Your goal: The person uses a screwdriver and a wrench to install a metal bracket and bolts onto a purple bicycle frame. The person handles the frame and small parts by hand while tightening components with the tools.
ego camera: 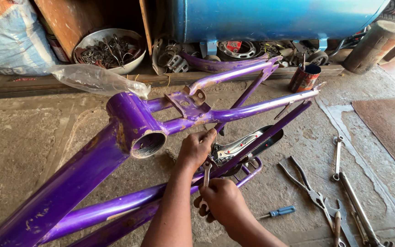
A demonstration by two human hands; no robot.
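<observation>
Hands at the frame, tools off to the right

Left hand (196,148) lies just behind right hand (222,201), spanner (206,176) between them; frame (115,137) to their left; screwdriver (277,212) and pliers (305,185) to their right.

Pliers (305,185), a blue-handled screwdriver (277,212) and a rusty can (304,78) lie nearby.

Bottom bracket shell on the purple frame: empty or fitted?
Empty. The bottom bracket shell of the purple frame shows an open, hollow bore with bare threads, no axle or cups inside.

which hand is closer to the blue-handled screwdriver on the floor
Right. The right hand, gripping the spanner, sits just left of the screwdriver; the left hand is higher up the purple frame.
</observation>
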